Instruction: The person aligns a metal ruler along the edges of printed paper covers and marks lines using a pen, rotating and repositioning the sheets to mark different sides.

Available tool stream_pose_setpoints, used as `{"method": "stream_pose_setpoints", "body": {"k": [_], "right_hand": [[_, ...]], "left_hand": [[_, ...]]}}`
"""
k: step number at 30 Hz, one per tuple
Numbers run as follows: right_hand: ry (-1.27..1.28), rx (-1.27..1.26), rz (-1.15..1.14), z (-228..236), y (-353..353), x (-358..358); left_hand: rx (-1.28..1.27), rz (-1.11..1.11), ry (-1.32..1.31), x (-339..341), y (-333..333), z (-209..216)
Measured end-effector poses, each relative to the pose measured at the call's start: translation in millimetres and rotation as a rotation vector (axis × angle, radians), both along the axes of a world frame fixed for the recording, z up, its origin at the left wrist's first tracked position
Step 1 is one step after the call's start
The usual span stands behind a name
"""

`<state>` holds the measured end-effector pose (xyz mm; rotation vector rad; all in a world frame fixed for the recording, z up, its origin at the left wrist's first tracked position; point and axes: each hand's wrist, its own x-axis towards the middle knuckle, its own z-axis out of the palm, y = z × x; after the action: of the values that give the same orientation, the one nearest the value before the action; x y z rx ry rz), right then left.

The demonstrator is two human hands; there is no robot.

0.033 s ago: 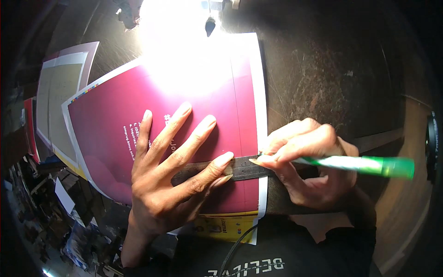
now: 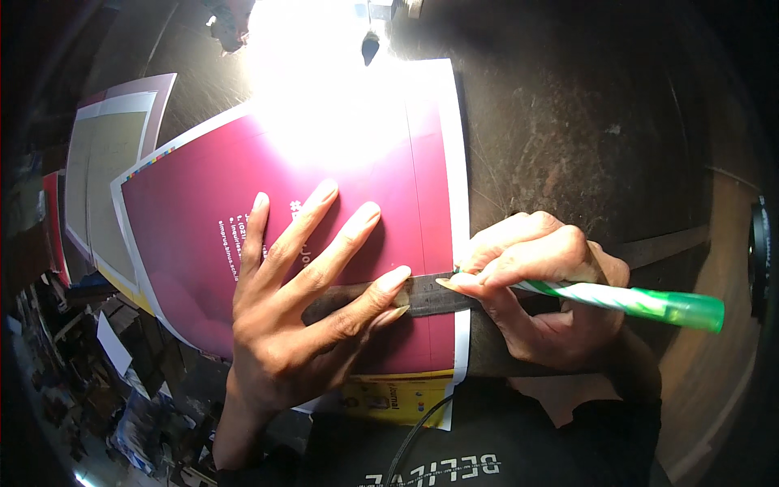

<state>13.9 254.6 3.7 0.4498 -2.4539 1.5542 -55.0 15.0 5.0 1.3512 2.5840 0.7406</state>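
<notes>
Magenta printed sheet [image 2: 182, 235] lies flat on the dark, scuffed surface [image 2: 552, 154], centre of the scene and stretching toward the far side; white margins, white print left of the middle, thin dark lines along its right part. Far portion washed out by strong light. Dark metal ruler [image 2: 430, 303] laid across the sheet's near part, running left to right. Left hand [image 2: 296, 316] palm down on sheet and ruler, fingers spread wide; thumb and index finger over the ruler, the other fingers reaching far across the magenta. Right hand [image 2: 544, 280] at the sheet's right margin, fingers closed around a green-and-white pen [image 2: 629, 299], its green end pointing right, writing end by the ruler's far edge; exact tip contact hard to make out. Paler strip [image 2: 665, 245] on the surface right of that hand; cannot tell whether it belongs to the ruler. Yellow printed sheet [image 2: 414, 398] shows at the near edge, partly under the magenta one. Farther left, a sheet with a grey-beige panel [image 2: 109, 162], partly covered by the magenta sheet. Dark shirt [image 2: 527, 454] with pale lettering at the near side, thin cord [image 2: 416, 426] hanging over it.
</notes>
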Motion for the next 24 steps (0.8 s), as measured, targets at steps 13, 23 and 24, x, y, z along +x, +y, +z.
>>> {"method": "stream_pose_setpoints", "body": {"k": [13, 23, 24], "right_hand": [[-0.17, 0.735, -0.185, 61, 107, 58], [-0.095, 0.454, -0.598, 28, 182, 91], [-0.023, 0.442, -0.641, 29, 183, 94]], "left_hand": [[-0.244, 0.233, -0.102, 32, -53, 17], [-0.483, 0.035, 0.254, -119, -2, 3], [-0.676, -0.057, 0.216, -127, 3, 14]]}}
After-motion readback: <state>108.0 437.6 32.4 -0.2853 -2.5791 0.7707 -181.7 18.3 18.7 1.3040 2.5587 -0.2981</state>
